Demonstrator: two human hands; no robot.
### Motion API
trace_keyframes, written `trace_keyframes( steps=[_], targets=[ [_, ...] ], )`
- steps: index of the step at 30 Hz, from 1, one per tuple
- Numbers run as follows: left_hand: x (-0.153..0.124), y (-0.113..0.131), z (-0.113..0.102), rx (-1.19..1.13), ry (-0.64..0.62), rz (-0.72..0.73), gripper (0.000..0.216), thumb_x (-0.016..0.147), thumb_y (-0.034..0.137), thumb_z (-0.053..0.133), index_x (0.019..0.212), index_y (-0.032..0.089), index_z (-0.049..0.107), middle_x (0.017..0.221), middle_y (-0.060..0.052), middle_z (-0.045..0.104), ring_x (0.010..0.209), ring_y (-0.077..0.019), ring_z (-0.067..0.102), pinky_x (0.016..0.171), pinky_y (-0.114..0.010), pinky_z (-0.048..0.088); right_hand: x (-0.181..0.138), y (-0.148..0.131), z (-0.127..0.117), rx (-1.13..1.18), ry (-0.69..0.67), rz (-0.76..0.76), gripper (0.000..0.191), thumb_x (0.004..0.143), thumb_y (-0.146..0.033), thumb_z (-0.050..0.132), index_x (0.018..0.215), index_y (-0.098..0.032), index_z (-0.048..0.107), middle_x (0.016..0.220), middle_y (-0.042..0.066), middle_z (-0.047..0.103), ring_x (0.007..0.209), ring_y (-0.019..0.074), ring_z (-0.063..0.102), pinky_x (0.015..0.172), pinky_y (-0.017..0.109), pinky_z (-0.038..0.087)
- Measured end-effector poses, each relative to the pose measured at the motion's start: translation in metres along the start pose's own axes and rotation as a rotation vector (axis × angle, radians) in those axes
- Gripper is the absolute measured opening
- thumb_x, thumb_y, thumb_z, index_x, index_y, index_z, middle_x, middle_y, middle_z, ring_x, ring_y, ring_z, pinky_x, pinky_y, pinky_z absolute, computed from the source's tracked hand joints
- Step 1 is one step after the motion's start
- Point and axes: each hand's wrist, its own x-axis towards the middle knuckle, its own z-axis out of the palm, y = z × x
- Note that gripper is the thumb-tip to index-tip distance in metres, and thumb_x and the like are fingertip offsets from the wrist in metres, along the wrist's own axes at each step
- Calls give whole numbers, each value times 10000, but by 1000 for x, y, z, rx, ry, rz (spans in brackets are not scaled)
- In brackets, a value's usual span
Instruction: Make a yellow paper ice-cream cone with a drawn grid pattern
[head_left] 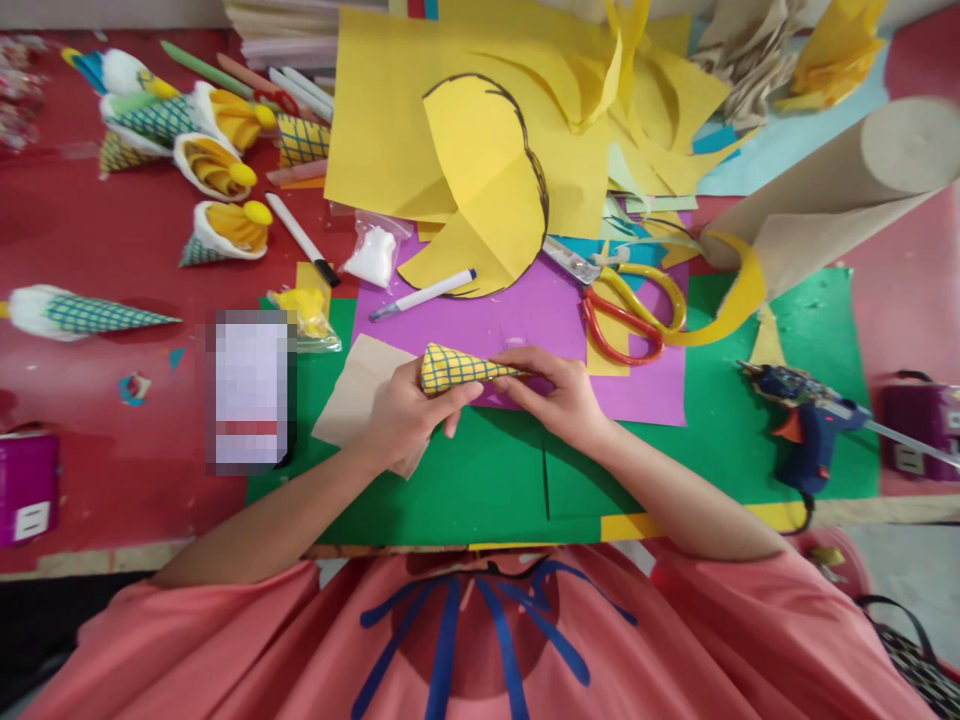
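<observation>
A small yellow paper cone (457, 368) with a blue grid drawn on it lies sideways between both hands, just above the green sheet (480, 480) and the edge of the purple sheet (525, 320). The left hand (405, 415) curls around the cone's wide end, thumb on top; the right hand (559, 395) pinches the narrow tip between thumb and fingertips.

Under the left hand lies a beige paper piece (356, 385). Just beyond, a small clear bag (373, 255) holds white fluffy stuff, and another clear bag (309, 315) holds yellow pieces. A white marker (424, 295) rests on the purple sheet below a folded yellow paper shape (487, 180) outlined in black. Red-and-yellow scissors (630, 315) lie to the right, and farther right a blue glue gun (810, 425) sits on the green sheet. A brown paper roll (840, 190) lies beyond it.

On the red desk (112, 250) to the far left, finished cones (210, 165) hold white and yellow paper fillings. No writing is readable; one object left of the hands is blurred out.
</observation>
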Motion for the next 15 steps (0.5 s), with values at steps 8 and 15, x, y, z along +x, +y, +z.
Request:
trace_keyframes(
  steps=[8,15],
  targets=[
    [1,-5,5,-105,94,68,295,730,360,746,791,215,496,383,116,477,292,-71,427,324,-176,379,-2,2,5,-82,24,-45,173,850,-245,626,1003,-169,656,912,30,732,770,114,695,695,201,555],
    [0,-5,5,-69,89,55,297,725,365,748,771,216,496,363,118,469,273,-63,413,294,-152,350,-2,1,6,-50,33,-26,162,841,-263,637,974,-172,655,911,36,724,790,121,692,714,213,555]
  ],
)
